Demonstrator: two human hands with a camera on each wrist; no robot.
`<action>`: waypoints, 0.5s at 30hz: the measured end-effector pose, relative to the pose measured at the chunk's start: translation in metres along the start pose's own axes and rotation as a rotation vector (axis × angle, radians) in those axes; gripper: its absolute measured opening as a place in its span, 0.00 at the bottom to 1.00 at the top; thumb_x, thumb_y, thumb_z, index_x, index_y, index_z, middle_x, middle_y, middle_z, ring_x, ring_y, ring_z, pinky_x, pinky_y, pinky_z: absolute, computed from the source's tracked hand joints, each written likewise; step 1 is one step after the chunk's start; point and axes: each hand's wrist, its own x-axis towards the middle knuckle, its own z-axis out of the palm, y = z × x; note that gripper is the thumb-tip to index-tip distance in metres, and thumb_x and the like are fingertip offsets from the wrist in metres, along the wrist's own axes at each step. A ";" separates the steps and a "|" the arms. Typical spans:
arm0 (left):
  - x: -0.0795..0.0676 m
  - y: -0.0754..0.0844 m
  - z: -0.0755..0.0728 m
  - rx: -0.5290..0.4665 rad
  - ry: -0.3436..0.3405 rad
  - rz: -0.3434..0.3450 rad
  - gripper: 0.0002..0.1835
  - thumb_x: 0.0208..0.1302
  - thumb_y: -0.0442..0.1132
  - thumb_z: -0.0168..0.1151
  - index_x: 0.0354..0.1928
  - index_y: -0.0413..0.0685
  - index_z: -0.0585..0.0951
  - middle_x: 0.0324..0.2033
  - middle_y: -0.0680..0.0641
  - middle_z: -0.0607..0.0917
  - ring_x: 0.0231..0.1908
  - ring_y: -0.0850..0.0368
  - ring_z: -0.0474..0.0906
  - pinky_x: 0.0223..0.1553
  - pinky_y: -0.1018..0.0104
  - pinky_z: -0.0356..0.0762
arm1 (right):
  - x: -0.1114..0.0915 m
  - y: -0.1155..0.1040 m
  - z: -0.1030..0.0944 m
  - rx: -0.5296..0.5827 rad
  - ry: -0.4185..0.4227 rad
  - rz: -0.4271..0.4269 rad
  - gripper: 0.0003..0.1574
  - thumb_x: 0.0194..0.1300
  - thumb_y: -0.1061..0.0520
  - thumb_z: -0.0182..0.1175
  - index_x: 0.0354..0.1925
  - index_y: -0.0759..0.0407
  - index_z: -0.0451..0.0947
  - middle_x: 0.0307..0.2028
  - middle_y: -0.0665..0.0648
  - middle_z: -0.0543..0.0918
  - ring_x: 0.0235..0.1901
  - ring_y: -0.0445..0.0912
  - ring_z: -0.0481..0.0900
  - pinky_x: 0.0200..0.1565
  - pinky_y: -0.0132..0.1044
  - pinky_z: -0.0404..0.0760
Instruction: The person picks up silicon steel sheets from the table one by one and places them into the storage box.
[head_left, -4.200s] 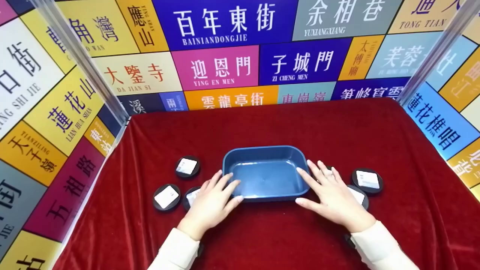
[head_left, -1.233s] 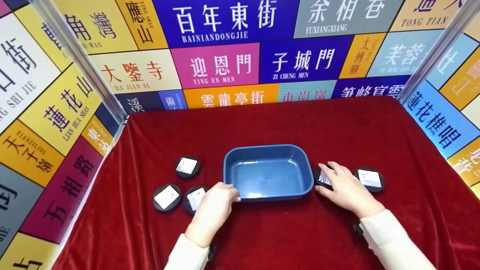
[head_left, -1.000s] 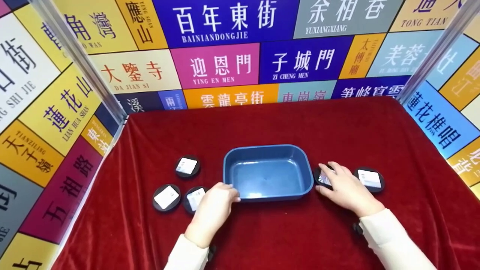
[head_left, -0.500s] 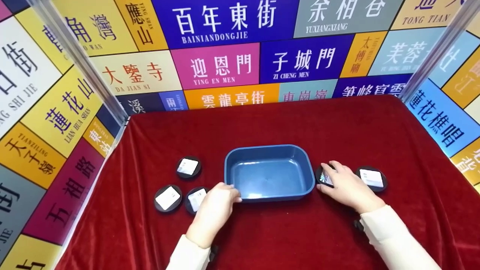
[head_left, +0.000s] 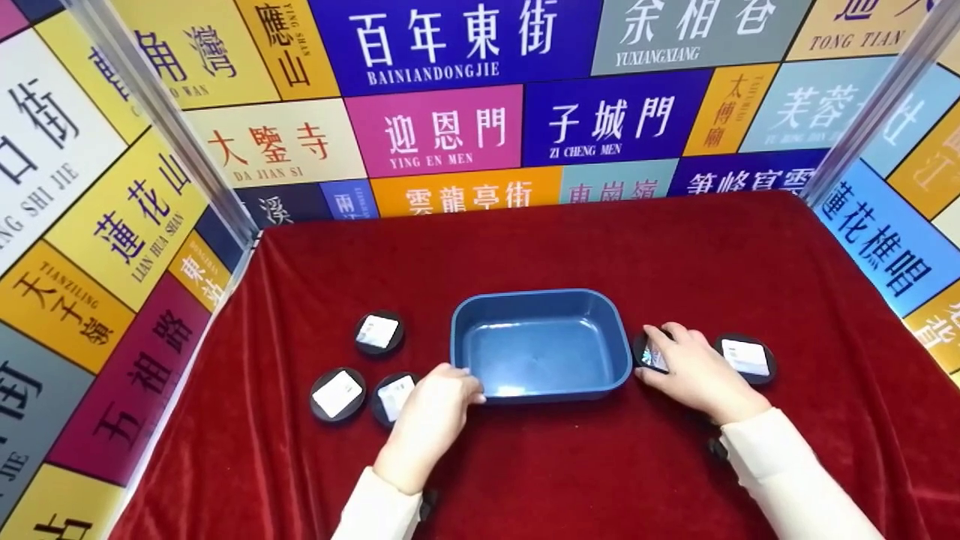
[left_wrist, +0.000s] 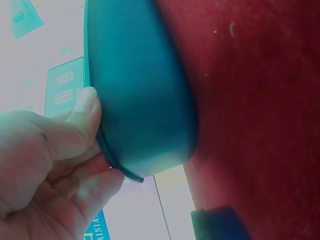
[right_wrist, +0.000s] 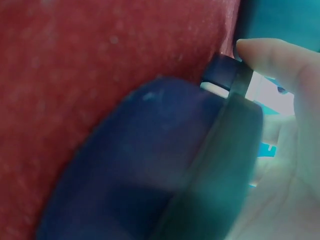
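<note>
A blue rectangular plastic basin (head_left: 534,358) with rounded corners stands mid-table with nothing inside. At its front left corner my left hand (head_left: 439,401) pinches the rim; the left wrist view shows the thumb on the basin's outer wall (left_wrist: 140,95) side and other fingers behind the rim. Right of the basin, my right hand (head_left: 694,375) curls thumb and fingers round a flat round black container (head_left: 654,355) with a shiny label. In the right wrist view the thumb touches a small dark edge (right_wrist: 220,72), and a larger dark round container (right_wrist: 130,155) lies nearer the camera.
Three similar black containers with white labels lie left of the basin: the back one (head_left: 379,333), the outer one (head_left: 337,394) and one (head_left: 395,394) beside my left hand. Another (head_left: 745,358) lies right of my right hand. Red cloth (head_left: 525,247) covers the table; sign-printed panels (head_left: 435,135) stand behind.
Several seconds ago both hands lay spread at the basin's sides. Since then the left has pinched the rim and the right has shifted onto the container. Over the last second they barely move.
</note>
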 end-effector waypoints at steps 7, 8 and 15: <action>0.000 0.001 -0.001 0.003 0.005 -0.003 0.10 0.59 0.35 0.70 0.21 0.53 0.83 0.22 0.54 0.81 0.31 0.57 0.78 0.32 0.67 0.77 | 0.000 0.000 0.000 -0.001 0.020 -0.008 0.45 0.63 0.46 0.64 0.71 0.65 0.66 0.62 0.72 0.71 0.60 0.68 0.69 0.60 0.64 0.72; 0.000 0.001 -0.001 0.005 0.002 -0.003 0.10 0.59 0.35 0.70 0.21 0.53 0.83 0.22 0.54 0.81 0.31 0.57 0.78 0.32 0.67 0.77 | 0.000 0.000 0.000 -0.002 0.019 -0.007 0.45 0.63 0.46 0.64 0.71 0.65 0.66 0.62 0.72 0.71 0.59 0.68 0.69 0.59 0.63 0.73; 0.000 0.002 -0.002 0.011 0.001 -0.002 0.10 0.59 0.35 0.70 0.21 0.53 0.82 0.22 0.54 0.81 0.31 0.57 0.78 0.32 0.67 0.77 | 0.000 -0.002 -0.002 0.002 0.005 -0.007 0.46 0.62 0.46 0.65 0.72 0.64 0.65 0.61 0.70 0.71 0.58 0.65 0.68 0.57 0.62 0.74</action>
